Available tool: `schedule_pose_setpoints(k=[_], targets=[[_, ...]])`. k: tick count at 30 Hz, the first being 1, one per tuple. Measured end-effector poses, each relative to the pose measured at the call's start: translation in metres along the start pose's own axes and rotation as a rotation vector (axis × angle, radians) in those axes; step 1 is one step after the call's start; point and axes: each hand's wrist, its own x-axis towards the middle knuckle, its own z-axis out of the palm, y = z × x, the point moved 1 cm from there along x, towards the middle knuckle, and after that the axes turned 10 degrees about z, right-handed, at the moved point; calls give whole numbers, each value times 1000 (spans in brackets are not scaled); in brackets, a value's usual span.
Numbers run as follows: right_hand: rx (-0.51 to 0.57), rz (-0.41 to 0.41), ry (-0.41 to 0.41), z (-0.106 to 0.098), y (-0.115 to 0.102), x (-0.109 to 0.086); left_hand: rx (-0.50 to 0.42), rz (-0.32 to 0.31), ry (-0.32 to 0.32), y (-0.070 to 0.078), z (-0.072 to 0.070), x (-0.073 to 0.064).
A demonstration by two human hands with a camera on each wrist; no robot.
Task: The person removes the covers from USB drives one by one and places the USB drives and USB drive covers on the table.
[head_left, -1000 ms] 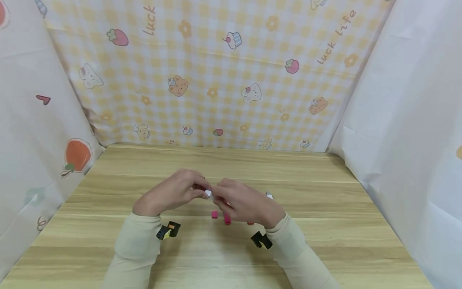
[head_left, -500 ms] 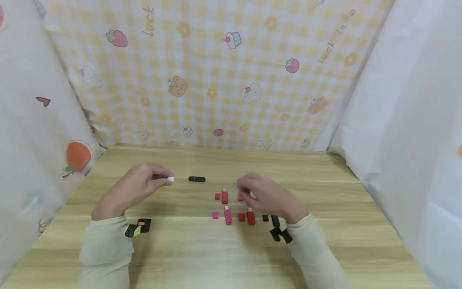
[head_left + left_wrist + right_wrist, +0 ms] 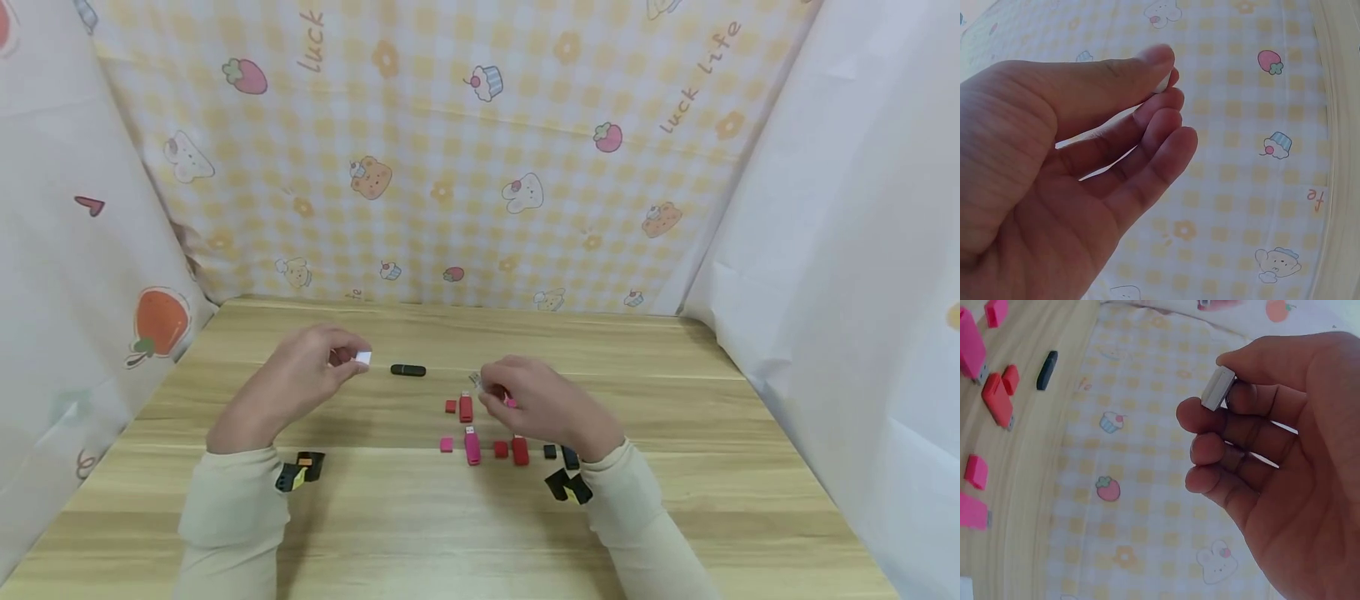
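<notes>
My left hand (image 3: 300,379) pinches a small white cap (image 3: 363,357) between thumb and fingertips, above the back left of the table. In the left wrist view only a sliver of the cap (image 3: 1162,84) shows behind the thumb. My right hand (image 3: 543,404) holds a white USB stick (image 3: 1218,388) by its body. Its metal plug (image 3: 476,380) sticks out bare toward the left in the head view. Between the two hands, a black USB stick (image 3: 408,370) lies on the table with its cap on.
Red and pink USB sticks, such as a red one (image 3: 466,407) and a pink one (image 3: 472,447), lie uncapped beside their caps (image 3: 446,445). A black stick (image 3: 571,458) is partly hidden by the right wrist. A patterned cloth (image 3: 442,225) hangs behind the table.
The hands were together at the white USB stick and have drawn apart, the cap with the left, the stick with the right. Since then both have shifted slightly inward.
</notes>
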Motion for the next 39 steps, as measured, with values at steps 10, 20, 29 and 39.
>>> schedule_pose_setpoints(k=[10,20,29,39], targets=[[-5,63,-2,22,-7,15,5,34,34,5,9,5],[-59,116,-5,56,-15,34,-11,42,16,9,16,9],[-132,182,-11,86,-29,49,0,45,-7,12,24,13],[-167,288,-84,115,-48,54,-10,63,-7,12,27,13]])
